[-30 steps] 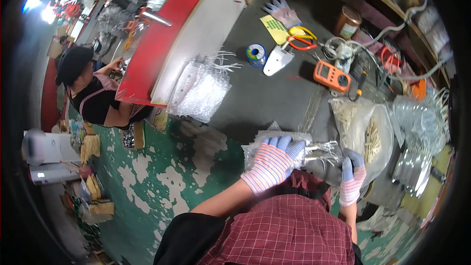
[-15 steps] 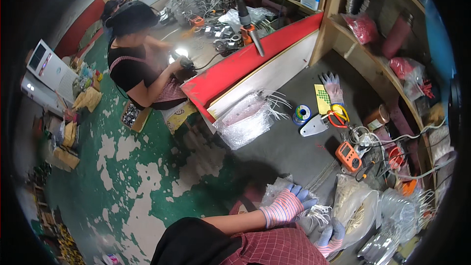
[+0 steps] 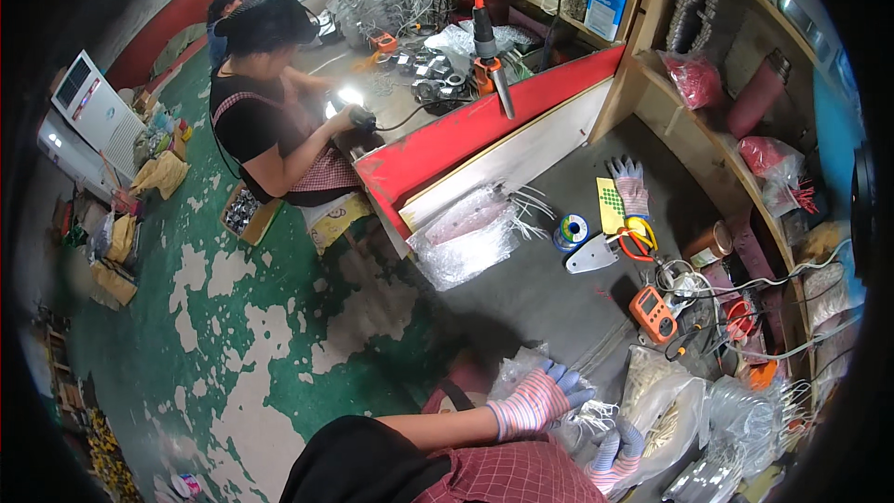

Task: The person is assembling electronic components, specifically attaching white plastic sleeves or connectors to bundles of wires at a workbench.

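Striped gloves with blue-grey fingers cover both my hands, low in the view above my checked apron (image 3: pixel 512 473). My left hand (image 3: pixel 533 402) is closed over a crumpled clear plastic bag (image 3: pixel 518 370), its fingers bent toward the right. Just past those fingers lies a bundle of thin white wires (image 3: pixel 596 416), partly in the plastic. My right hand (image 3: pixel 616 458) is close beside the wires, fingers curved and apart, with nothing visible between them. Touching or near its right side is an open plastic bag of cream-coloured thin pieces (image 3: pixel 663 430).
An orange multimeter (image 3: pixel 654 314), pliers with orange and yellow handles (image 3: pixel 635 238), a solder spool (image 3: pixel 571 231) and a spare glove (image 3: pixel 630 188) lie on the dark bench. A wrapped wire pack (image 3: pixel 466 240) is near the red partition (image 3: pixel 494 121). Beyond it, another person (image 3: pixel 270 112) works.
The view has shifted slightly. My right hand has moved a little left, and its fingers have changed their bend. My left hand stays over the bag.
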Demonstrator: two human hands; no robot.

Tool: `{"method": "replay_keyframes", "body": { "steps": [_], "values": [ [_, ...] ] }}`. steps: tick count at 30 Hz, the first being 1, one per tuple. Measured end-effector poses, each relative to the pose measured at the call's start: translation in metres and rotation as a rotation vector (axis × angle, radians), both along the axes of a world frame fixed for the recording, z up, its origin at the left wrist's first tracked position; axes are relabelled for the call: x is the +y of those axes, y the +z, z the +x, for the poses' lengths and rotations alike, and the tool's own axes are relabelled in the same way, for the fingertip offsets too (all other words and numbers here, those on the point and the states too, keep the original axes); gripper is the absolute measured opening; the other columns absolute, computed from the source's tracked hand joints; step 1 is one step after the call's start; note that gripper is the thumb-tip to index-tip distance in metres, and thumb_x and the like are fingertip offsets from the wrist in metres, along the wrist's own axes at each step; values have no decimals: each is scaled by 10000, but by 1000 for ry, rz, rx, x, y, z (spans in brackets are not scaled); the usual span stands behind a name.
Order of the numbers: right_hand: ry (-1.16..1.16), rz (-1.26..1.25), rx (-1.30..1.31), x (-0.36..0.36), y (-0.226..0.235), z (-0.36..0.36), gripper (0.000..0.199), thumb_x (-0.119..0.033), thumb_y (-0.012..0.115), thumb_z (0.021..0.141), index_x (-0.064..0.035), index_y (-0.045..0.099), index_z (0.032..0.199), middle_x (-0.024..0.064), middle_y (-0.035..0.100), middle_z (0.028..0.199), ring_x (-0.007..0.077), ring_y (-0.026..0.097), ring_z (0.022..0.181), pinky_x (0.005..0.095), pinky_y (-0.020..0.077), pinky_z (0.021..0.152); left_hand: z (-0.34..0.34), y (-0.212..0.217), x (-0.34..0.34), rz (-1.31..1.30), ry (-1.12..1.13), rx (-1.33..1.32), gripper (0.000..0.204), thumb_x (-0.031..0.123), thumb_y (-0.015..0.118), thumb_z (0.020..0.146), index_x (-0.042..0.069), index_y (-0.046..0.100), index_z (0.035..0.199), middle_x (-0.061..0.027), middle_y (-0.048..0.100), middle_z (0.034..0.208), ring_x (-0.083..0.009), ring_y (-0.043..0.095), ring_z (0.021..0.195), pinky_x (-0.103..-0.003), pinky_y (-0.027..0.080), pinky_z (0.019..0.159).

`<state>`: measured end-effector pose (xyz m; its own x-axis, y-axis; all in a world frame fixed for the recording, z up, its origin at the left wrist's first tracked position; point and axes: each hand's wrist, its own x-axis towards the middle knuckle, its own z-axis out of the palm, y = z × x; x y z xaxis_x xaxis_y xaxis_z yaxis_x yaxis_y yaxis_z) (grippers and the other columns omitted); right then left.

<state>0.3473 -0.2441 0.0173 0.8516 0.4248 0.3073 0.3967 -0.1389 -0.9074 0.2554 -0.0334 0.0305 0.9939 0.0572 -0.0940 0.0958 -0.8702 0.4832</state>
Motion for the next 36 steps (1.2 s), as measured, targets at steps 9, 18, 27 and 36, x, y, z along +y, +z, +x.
{"method": "replay_keyframes", "body": {
  "steps": [9, 18, 27, 36],
  "values": [
    [-21, -1, 42, 11, 15, -14, 235, -125, 619, 969, -11, 634, 1174, 59, 652, 843, 90, 550, 634, 253, 455, 592, -2, 0, -1, -12, 2, -19, 709, 343, 694, 782, 205, 499, 1449, -138, 543, 1263, -354, 523, 1206, -484, 401, 1035],
    [39, -29, 64, -2, 3, -6, 248, -102, 580, 977, -22, 640, 1204, 69, 662, 926, 99, 544, 659, 252, 439, 615, 0, -2, 1, -33, 15, 15, 801, 304, 769, 721, 211, 471, 1458, -149, 555, 1302, -361, 539, 1229, -502, 415, 1034],
    [85, -137, -7, 19, 43, -25, 406, -278, 544, 1021, 48, 638, 1244, 213, 664, 1166, 276, 610, 1005, 406, 485, 877, -6, 1, 0, 0, 5, -44, 649, 271, 656, 811, 192, 506, 1438, -164, 543, 1256, -373, 535, 1180, -500, 421, 1000],
    [44, -37, -209, -1, 20, -13, 244, -75, 595, 940, 19, 646, 1160, 80, 648, 873, 115, 564, 676, 260, 452, 632, -18, 46, 75, -414, 190, -385, 465, 296, 750, 794, 78, 663, 1196, -178, 636, 1161, -403, 591, 1122, -469, 471, 996]
  ]
}}
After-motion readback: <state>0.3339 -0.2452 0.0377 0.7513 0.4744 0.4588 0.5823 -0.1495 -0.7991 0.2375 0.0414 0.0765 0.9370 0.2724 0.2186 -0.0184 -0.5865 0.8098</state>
